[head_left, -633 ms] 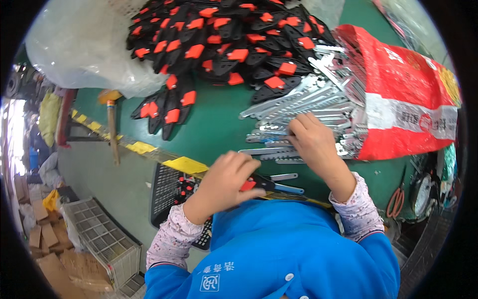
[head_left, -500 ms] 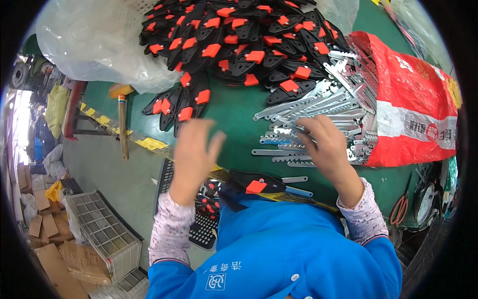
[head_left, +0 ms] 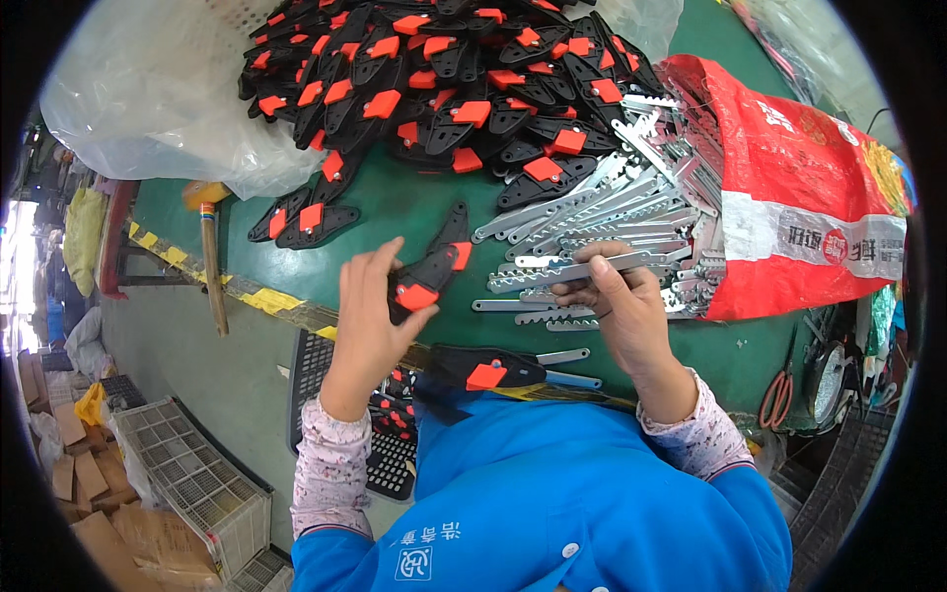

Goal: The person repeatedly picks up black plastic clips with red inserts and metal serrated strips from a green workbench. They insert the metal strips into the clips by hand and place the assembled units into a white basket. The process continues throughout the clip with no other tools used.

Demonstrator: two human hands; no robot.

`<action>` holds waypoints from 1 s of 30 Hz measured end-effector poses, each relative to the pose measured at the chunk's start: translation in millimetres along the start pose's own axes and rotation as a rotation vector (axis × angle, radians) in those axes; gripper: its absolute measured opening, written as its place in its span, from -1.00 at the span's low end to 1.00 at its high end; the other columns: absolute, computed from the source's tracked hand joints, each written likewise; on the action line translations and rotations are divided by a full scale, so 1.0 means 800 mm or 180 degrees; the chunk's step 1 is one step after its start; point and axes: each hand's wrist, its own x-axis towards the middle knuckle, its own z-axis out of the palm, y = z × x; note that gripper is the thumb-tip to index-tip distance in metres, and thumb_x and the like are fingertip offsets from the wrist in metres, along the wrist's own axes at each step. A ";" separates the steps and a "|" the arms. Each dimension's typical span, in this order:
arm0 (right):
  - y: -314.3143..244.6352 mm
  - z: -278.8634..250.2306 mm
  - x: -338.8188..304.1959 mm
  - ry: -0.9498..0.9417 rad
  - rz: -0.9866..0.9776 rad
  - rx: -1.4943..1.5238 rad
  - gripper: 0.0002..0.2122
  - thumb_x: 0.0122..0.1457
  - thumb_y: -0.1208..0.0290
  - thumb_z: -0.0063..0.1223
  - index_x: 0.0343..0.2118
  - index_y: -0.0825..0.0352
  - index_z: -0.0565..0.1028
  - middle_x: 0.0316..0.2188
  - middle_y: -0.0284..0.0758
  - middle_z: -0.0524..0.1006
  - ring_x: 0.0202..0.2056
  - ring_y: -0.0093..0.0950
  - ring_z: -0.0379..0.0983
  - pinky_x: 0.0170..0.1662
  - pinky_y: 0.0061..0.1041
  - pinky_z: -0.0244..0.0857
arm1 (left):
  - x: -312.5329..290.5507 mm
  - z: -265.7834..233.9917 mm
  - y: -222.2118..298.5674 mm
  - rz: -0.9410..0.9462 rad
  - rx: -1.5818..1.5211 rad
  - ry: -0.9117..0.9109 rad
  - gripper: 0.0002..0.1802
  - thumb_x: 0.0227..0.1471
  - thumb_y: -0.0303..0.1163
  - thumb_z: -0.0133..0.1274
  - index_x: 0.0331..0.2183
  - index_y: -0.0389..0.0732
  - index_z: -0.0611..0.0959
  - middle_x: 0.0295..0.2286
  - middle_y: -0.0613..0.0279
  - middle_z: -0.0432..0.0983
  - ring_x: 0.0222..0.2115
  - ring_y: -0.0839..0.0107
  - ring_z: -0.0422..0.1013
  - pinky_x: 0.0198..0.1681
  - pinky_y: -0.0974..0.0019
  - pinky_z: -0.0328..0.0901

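My left hand (head_left: 367,316) grips two black plastic parts with red tabs (head_left: 430,268) between thumb and fingers, one overlapping the other, above the green table. My right hand (head_left: 623,311) pinches flat toothed metal strips (head_left: 538,277), held roughly level; how many I cannot tell. Beneath and around it spreads a pile of similar silver strips (head_left: 612,212). Against my body at the near table edge lies another black part with a red tab (head_left: 513,367); two strips stick out from its right end. A pair of black parts (head_left: 318,227) rests beyond my left hand.
A big heap of black parts (head_left: 444,84) covers the far table. A red and white woven bag (head_left: 789,197) lies right of the strips, near red-handled scissors (head_left: 777,395). At left are a clear plastic bag (head_left: 128,109), a mallet (head_left: 210,247) and a crate (head_left: 197,474).
My left hand has taken hold of two black parts from the small group at the left. My right hand has lifted metal strips off the pile. The view has shifted slightly.
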 end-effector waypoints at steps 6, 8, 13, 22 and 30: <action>0.007 0.001 -0.002 -0.0109 0.0015 0.0111 -0.71 0.46 0.33 0.06 0.03 0.50 0.51 -0.18 -0.10 0.65 -0.15 -0.32 0.68 -0.04 -0.34 0.60 | -0.020 0.005 0.004 -0.0494 -0.1960 0.0294 -0.20 0.08 -0.48 0.30 0.30 -0.29 0.34 0.08 0.02 0.46 0.06 0.19 0.42 0.15 0.14 0.34; 0.009 0.003 -0.004 -0.0069 0.0044 0.0126 -0.72 0.45 0.37 0.06 0.04 0.50 0.50 -0.17 -0.11 0.66 -0.13 -0.31 0.68 -0.03 -0.33 0.60 | -0.022 0.005 -0.003 -0.1226 -0.3299 0.0330 -0.20 0.19 -0.50 0.24 0.35 -0.32 0.23 0.10 0.05 0.44 0.05 0.32 0.47 0.03 0.22 0.47; 0.013 -0.010 -0.009 -0.0062 -0.0095 -0.0828 -0.75 0.41 0.42 0.14 0.00 0.50 0.58 -0.17 -0.14 0.68 -0.15 -0.40 0.67 -0.04 -0.39 0.59 | -0.038 0.003 -0.009 -0.1651 -0.1442 0.0313 -0.10 0.05 -0.45 0.38 0.34 -0.23 0.31 0.15 -0.03 0.40 0.09 0.12 0.43 0.11 0.05 0.40; 0.009 -0.010 -0.009 0.0014 0.0025 -0.0559 -0.74 0.39 0.38 0.19 -0.02 0.49 0.61 -0.25 -0.16 0.69 -0.25 -0.44 0.67 -0.13 -0.45 0.58 | -0.013 -0.015 -0.014 0.0375 0.0435 -0.0785 -0.22 -0.26 -0.38 0.49 0.10 -0.17 0.64 0.04 0.12 0.54 0.08 0.03 0.40 0.22 0.00 0.22; 0.004 -0.004 -0.015 0.0045 0.0253 0.0007 -0.75 0.40 0.38 0.14 -0.02 0.49 0.55 -0.22 -0.12 0.67 -0.24 -0.33 0.69 -0.12 -0.34 0.62 | -0.010 -0.013 0.003 0.0688 0.0206 -0.0285 -0.28 -0.25 -0.26 0.52 0.01 -0.24 0.66 -0.11 0.08 0.55 -0.07 0.03 0.46 0.01 0.05 0.38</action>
